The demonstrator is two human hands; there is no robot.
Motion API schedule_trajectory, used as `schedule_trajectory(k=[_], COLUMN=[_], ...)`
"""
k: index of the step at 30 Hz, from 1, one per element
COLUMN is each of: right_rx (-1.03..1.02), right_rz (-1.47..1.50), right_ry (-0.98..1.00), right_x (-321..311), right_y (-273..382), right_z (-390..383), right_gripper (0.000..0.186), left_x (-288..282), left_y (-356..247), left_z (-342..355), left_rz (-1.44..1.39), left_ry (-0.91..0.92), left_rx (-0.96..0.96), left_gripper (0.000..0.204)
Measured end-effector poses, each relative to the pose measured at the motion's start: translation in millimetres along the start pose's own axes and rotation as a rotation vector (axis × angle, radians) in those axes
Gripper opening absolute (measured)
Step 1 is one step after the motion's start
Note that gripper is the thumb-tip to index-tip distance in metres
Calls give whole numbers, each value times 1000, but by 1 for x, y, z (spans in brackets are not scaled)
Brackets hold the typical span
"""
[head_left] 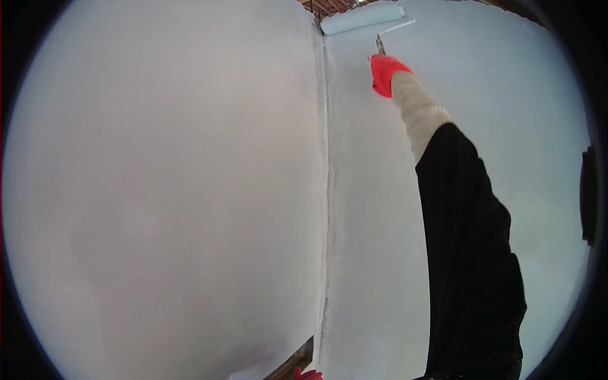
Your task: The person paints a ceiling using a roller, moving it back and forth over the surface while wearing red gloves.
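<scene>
My right hand [387,75], in a red-palmed glove with a pale knitted cuff, reaches high and is closed round the handle of a paint roller [362,20]. The roller's pale blue sleeve lies against the top of the right wall [380,209], with its left end close to the corner. Its bent wire frame [399,26] runs from the sleeve's right end down to the handle. At the lower edge only a bit of my left hand [308,375] shows, red-gloved, beside a dark wooden piece [294,362]. Whether it grips anything is hidden.
A broad pale wall [158,190] fills the left side and meets the right wall at a vertical corner seam [327,190] with a rough, cracked line. Brown roof timbers [326,6] show above the walls. A dark object [589,196] stands at the far right rim.
</scene>
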State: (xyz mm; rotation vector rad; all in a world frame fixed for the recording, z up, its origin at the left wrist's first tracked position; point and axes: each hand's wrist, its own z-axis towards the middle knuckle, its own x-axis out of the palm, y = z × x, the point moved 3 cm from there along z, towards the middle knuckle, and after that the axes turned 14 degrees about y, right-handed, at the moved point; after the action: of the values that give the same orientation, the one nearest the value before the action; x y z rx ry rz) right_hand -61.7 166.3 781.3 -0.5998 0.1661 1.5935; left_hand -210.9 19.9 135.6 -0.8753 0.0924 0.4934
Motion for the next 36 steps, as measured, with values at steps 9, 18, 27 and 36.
schedule_trajectory(k=[9,18,27,36], right_rx=[239,132,-217,-145], right_rz=[1281,1832,1622,1707], right_ry=[-106,-221,-434,-433], right_x=[0,25,31,62], right_y=[-15,10,8,22], right_z=[44,33,-52,-212], right_gripper=[31,47,33,34], left_x=[1,9,17,20], left_y=[42,89,105,133], left_z=[3,1,4,-6], left_rz=[-22,69,-59,-2], left_ry=[-99,-88,170,173], left_rx=[-74,-90,48,113], left_gripper=[11,11,15,16])
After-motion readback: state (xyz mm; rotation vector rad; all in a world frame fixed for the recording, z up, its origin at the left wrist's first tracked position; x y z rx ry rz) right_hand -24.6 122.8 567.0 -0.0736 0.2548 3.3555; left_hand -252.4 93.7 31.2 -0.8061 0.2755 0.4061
